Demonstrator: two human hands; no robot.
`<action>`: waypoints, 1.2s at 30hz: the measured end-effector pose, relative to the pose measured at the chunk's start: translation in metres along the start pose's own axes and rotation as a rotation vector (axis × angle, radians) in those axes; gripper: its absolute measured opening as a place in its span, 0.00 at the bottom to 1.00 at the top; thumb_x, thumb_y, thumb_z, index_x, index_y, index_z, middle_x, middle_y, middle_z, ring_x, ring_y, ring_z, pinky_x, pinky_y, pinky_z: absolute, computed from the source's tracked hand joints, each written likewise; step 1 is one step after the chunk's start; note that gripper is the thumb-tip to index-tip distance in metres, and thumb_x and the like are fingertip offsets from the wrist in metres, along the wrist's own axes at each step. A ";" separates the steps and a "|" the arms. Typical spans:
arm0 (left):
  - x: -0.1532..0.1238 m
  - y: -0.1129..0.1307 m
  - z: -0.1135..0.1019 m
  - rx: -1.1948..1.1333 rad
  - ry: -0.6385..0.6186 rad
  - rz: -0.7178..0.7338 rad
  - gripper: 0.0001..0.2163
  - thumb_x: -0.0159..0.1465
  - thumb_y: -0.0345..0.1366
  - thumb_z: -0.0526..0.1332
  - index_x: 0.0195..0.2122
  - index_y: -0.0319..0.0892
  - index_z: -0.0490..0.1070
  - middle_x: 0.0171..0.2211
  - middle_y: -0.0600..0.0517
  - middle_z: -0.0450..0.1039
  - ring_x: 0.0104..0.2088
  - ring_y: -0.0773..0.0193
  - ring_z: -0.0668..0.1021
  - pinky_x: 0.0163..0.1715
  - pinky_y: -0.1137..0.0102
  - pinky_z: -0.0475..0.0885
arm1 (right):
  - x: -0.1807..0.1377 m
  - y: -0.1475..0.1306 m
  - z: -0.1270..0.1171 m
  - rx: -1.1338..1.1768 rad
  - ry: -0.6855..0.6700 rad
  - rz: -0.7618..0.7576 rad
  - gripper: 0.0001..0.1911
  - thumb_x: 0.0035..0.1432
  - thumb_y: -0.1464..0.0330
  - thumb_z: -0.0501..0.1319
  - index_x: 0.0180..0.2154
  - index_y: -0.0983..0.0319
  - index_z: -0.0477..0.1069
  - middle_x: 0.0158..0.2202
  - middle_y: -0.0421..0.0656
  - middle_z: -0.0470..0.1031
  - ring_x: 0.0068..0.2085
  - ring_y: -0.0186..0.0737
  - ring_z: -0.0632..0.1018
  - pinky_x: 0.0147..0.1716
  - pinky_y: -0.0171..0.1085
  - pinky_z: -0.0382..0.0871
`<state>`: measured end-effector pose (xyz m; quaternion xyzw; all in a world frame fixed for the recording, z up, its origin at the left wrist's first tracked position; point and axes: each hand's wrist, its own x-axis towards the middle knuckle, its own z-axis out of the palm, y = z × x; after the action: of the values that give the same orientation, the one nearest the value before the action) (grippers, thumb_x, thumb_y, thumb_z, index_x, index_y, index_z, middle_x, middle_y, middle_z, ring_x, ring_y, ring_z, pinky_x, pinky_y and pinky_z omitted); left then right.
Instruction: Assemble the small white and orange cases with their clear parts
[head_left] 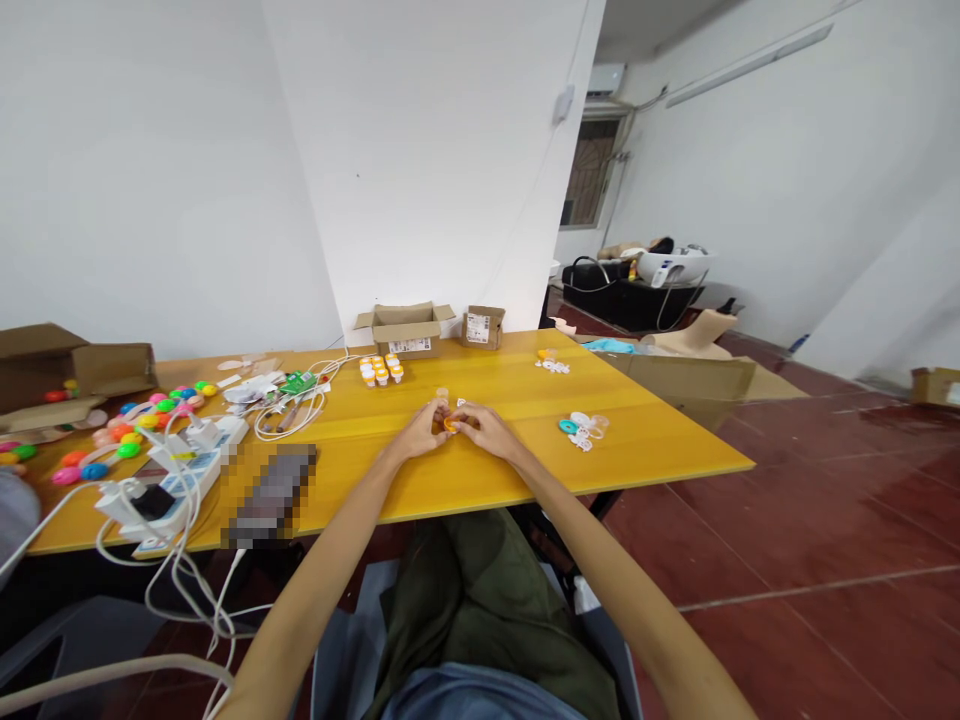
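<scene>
Both my hands meet over the middle of the yellow table (pixel 660 440). My left hand (pixel 421 430) and my right hand (pixel 486 430) have their fingers pinched together on a small orange piece (pixel 450 424) held between them. A small clear cup (pixel 442 395) and a small white part (pixel 461 403) lie just beyond my fingers. Behind them stands a cluster of several small orange-and-white containers (pixel 380 369).
An open cardboard box (pixel 405 330) and a smaller box (pixel 484 326) sit at the table's far edge. White and teal small parts (pixel 581 430) lie to the right, more white parts (pixel 553 364) further back. Power strips with cables (pixel 176 475) and colourful round toys (pixel 124 440) fill the left side.
</scene>
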<state>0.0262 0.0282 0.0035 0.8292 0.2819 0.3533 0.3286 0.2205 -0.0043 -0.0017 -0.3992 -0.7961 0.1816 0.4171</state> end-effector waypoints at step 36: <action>0.000 0.003 -0.002 0.084 0.012 -0.001 0.12 0.60 0.39 0.68 0.44 0.43 0.76 0.39 0.49 0.77 0.40 0.60 0.77 0.47 0.64 0.74 | -0.001 0.009 0.002 -0.067 -0.014 0.009 0.10 0.64 0.64 0.63 0.45 0.55 0.80 0.43 0.45 0.79 0.45 0.45 0.78 0.48 0.43 0.71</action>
<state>0.0258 0.0272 0.0067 0.8401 0.2988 0.3460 0.2921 0.2240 0.0011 -0.0089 -0.4152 -0.8029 0.1595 0.3969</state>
